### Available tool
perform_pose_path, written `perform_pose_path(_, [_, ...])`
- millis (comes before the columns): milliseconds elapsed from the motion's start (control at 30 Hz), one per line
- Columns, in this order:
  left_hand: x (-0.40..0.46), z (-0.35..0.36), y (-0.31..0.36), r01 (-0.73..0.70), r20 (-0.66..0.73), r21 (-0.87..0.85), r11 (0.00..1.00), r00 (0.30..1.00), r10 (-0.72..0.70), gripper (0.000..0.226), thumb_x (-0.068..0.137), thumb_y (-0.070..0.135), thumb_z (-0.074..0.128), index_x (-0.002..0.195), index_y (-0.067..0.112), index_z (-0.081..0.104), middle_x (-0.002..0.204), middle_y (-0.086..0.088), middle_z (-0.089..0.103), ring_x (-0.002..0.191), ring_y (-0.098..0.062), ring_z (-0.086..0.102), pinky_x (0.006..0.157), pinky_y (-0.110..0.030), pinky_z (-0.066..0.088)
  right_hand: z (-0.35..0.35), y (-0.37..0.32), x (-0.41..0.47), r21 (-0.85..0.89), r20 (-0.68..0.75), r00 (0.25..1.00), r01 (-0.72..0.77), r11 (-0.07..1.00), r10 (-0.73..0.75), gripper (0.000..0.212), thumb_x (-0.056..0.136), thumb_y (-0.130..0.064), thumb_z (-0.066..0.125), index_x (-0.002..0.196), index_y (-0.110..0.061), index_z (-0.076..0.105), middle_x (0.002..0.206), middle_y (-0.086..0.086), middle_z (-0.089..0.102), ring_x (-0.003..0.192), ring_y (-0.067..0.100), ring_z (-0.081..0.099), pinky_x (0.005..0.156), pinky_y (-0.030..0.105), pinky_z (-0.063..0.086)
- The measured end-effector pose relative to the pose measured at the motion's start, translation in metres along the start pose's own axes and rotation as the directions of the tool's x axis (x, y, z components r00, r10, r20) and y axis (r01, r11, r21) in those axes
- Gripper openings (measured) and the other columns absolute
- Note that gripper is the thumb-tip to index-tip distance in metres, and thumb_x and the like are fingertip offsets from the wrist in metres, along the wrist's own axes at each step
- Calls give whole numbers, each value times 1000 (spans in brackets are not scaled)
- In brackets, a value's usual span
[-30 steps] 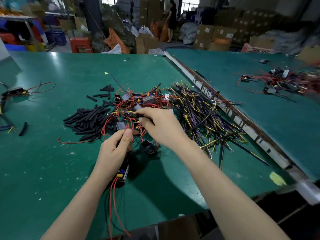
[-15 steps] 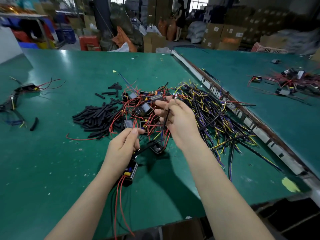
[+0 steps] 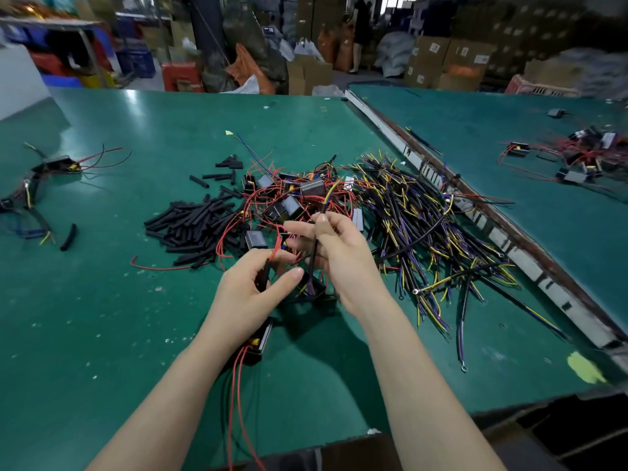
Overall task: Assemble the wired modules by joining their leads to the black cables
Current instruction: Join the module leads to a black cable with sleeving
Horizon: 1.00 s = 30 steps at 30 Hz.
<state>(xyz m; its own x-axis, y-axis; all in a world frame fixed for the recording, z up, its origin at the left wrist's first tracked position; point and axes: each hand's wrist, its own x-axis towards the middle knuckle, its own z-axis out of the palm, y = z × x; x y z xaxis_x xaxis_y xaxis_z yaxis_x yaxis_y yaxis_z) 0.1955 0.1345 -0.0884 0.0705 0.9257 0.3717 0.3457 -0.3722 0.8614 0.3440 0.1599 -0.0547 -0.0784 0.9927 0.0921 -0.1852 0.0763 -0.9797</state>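
Two bare hands work above a green table (image 3: 102, 317). The right hand (image 3: 339, 256) pinches one black cable (image 3: 317, 239) between thumb and fingers, holding it nearly upright; yellow and blue leads fan out of its top end. The left hand (image 3: 251, 290) is closed around one short black tube (image 3: 264, 278) with a red lead (image 3: 276, 249) coming out of its top. One black module (image 3: 258, 341) sits under the left wrist, partly hidden, and two red wires run from it toward the near table edge.

Behind the hands lie three loose heaps, touching one another. On the left is a pile of black tube pieces (image 3: 190, 222), too many to count, with about eight strays beyond it. In the middle is a tangle of modules with red leads (image 3: 292, 198); roughly eight modules show, though the tangle hides some. On the right is a large heap of black cables (image 3: 424, 226) with yellow and purple leads, far too many to count.

One single tube piece (image 3: 68, 236) lies well apart at left, near a small cluster of finished assemblies (image 3: 44, 178). A second green table (image 3: 509, 130) at right carries another tangle (image 3: 584, 158).
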Motion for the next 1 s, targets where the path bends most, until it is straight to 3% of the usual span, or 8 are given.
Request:
perform_pose_path(100, [1, -1, -2, 36, 7, 12, 999, 999, -36, 20, 81, 28, 74, 90, 43, 64, 85, 27, 65, 53, 2, 47, 59, -8, 40, 6, 1, 0, 16, -3, 999, 44, 999, -44, 11, 104, -30, 39, 102, -20, 43, 101, -5, 75, 95, 13, 68, 100, 47, 45])
perform_pose_path(267, [1, -1, -6, 62, 20, 10, 998, 998, -62, 18, 79, 37, 73, 92, 46, 63, 76, 20, 65, 55, -1, 48, 61, -16, 44, 9, 5, -3, 53, -27, 998, 60, 997, -58, 11, 104, -30, 40, 104, -19, 42, 100, -7, 75, 87, 12, 69, 88, 39, 52])
perform_pose_path(400, [-1, -2, -2, 68, 20, -11, 998, 998, -67, 18, 75, 50, 68, 92, 45, 63, 79, 20, 66, 57, 0, 50, 61, -12, 42, 1, -2, 0, 145, -261, 957, 168, 975, -127, 11, 105, -26, 36, 100, -18, 43, 101, -2, 73, 77, 11, 67, 77, 38, 46])
perform_pose_path(533, [-2, -3, 2, 35, 1, 41, 999, 999, -35, 10, 85, 36, 67, 94, 40, 64, 89, 30, 63, 68, 9, 54, 65, -4, 38, -16, -11, 2, 397, -433, 896, 284, 873, -95, 13, 103, -23, 41, 96, -12, 43, 91, 3, 61, 72, 12, 63, 65, 25, 53])
perform_pose_path(633, [-2, -3, 5, 9, -25, 57, 998, 1000, -7, 11, 87, 33, 65, 94, 41, 63, 91, 31, 61, 72, 9, 53, 68, -5, 38, -17, -11, 3, 465, -369, 929, 213, 859, -31, 14, 101, -21, 47, 90, -11, 45, 70, -2, 60, 68, 12, 60, 63, 21, 54])
perform_pose_path(733, [-1, -2, 7, -4, -38, 48, 999, 999, 6, 14, 89, 31, 63, 89, 45, 60, 91, 33, 61, 77, 10, 54, 69, -4, 37, -11, -7, 1, 396, -301, 952, 173, 902, -50, 12, 100, -18, 48, 91, -10, 48, 76, 3, 57, 67, 10, 59, 62, 21, 54])
perform_pose_path(867, [-1, -2, 5, 1, -32, 30, 1000, 999, 0, 13, 91, 30, 62, 88, 42, 60, 76, 31, 61, 67, 10, 52, 64, -7, 38, -9, -7, 0, 348, -287, 953, 201, 916, -100, 10, 100, -16, 47, 94, -9, 49, 83, 7, 58, 71, 12, 62, 63, 20, 53])
perform_pose_path(1000, [-1, -1, 5, 18, -43, -5, 1000, 999, -18, 10, 93, 37, 57, 86, 43, 62, 83, 17, 66, 79, -3, 63, 71, -25, 51, -9, -7, 0, 328, -252, 957, 224, 918, -144, 10, 100, -15, 45, 94, -10, 52, 77, -5, 66, 73, 11, 65, 67, 21, 53])
